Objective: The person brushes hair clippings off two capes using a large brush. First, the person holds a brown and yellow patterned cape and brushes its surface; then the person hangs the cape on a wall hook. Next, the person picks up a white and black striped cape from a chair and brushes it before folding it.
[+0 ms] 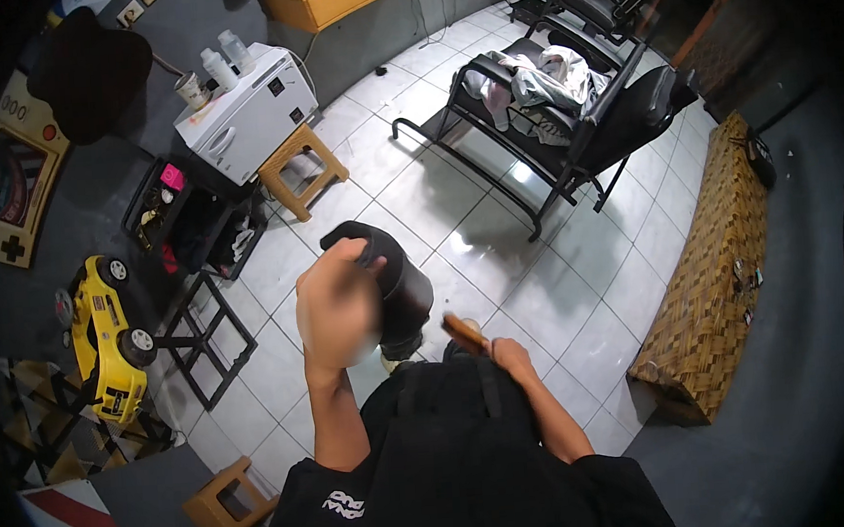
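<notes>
My left hand [337, 302] is raised in front of me, its fingers curled and its lower part smeared. A dark, rounded black object [402, 289] shows right beside and behind those fingers; its kind is unclear, and the hand covers its left side. Lower and to the right, my right hand [510, 353] grips a brush-like tool with a brown wooden body [463, 331], which points forward and left. Part of a pale shoe [390, 364] shows below the black object.
Black reclining chair [617, 126] with pale cloths stands ahead right. Woven-covered bench [704, 285] lines the right wall. At left are a tan stool [303, 171], white box [248, 110] with bottles on top, black rack [192, 220], black frame [209, 339] and yellow toy car [108, 341].
</notes>
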`<state>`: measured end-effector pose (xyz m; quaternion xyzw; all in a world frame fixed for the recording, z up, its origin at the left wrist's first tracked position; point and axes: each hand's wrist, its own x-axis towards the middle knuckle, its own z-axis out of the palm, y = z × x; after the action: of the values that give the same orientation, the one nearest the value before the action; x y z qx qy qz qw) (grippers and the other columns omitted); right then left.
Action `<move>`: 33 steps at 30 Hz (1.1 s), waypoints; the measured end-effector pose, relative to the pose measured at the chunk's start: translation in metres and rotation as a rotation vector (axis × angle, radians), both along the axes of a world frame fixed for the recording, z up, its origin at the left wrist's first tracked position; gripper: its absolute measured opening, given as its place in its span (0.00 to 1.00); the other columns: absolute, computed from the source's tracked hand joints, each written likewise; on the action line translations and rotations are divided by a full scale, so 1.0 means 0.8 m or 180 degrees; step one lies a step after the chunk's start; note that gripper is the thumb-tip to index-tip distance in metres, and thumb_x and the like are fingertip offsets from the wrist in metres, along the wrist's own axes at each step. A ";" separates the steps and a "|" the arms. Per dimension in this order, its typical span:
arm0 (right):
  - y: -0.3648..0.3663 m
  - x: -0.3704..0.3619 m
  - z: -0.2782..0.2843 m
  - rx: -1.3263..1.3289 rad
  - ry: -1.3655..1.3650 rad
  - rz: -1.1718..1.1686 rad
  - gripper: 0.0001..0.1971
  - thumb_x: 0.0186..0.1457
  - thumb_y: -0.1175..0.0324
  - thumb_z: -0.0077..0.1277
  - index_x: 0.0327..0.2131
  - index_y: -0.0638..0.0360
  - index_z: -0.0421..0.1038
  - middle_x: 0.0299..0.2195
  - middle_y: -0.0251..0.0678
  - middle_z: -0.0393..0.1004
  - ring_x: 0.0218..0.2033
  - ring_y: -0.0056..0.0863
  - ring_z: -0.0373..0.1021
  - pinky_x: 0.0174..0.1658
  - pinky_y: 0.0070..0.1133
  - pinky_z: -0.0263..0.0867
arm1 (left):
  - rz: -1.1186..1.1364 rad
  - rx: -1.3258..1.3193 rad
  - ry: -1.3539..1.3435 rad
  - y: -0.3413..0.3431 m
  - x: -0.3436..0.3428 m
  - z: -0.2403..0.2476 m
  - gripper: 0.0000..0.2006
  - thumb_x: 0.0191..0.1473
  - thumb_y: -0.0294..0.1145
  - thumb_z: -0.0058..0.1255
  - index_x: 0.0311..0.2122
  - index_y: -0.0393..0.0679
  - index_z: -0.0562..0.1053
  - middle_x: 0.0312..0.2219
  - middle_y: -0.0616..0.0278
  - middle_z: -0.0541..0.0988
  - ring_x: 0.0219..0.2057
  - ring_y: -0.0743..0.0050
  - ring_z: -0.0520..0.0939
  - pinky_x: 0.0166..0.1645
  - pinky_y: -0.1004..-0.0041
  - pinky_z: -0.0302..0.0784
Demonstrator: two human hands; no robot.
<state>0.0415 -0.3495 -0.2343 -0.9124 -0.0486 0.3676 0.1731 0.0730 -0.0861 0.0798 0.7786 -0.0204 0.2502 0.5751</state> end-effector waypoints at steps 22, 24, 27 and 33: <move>-0.011 0.002 -0.048 0.0014 -0.0014 0.0139 0.27 0.61 0.51 0.27 0.35 0.66 0.71 0.32 0.54 0.73 0.36 0.52 0.70 0.39 0.41 0.64 | 0.0034 -0.2621 0.0487 -0.002 -0.001 0.026 0.13 0.57 0.32 0.48 0.40 0.31 0.73 0.30 0.63 0.79 0.29 0.82 0.77 0.34 0.80 0.75; -0.037 -0.014 -0.101 -0.0318 0.0452 -0.0003 0.29 0.61 0.49 0.26 0.37 0.65 0.73 0.35 0.55 0.73 0.39 0.51 0.70 0.40 0.41 0.64 | -0.0141 -0.2714 0.0469 -0.001 0.001 0.030 0.14 0.58 0.35 0.46 0.42 0.32 0.72 0.32 0.62 0.78 0.30 0.81 0.78 0.37 0.80 0.75; -0.015 0.012 -0.072 0.0502 -0.0262 -0.0369 0.29 0.61 0.50 0.27 0.32 0.67 0.72 0.30 0.50 0.74 0.32 0.46 0.72 0.36 0.36 0.65 | -0.0372 -0.2623 0.0731 0.004 -0.003 0.023 0.16 0.59 0.37 0.44 0.44 0.33 0.71 0.34 0.62 0.77 0.32 0.80 0.77 0.39 0.79 0.74; 0.090 0.052 0.169 0.3697 0.0685 -0.1576 0.22 0.64 0.55 0.33 0.26 0.65 0.63 0.17 0.31 0.60 0.19 0.21 0.57 0.24 0.22 0.56 | -0.0308 -0.2568 0.0933 0.001 0.000 0.009 0.18 0.61 0.36 0.41 0.50 0.33 0.66 0.38 0.62 0.76 0.35 0.80 0.77 0.41 0.78 0.74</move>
<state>0.0829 -0.2775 -0.0989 -0.6121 -0.0100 0.3200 0.7230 0.0731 -0.0852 0.0867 0.5169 0.1245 0.0977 0.8413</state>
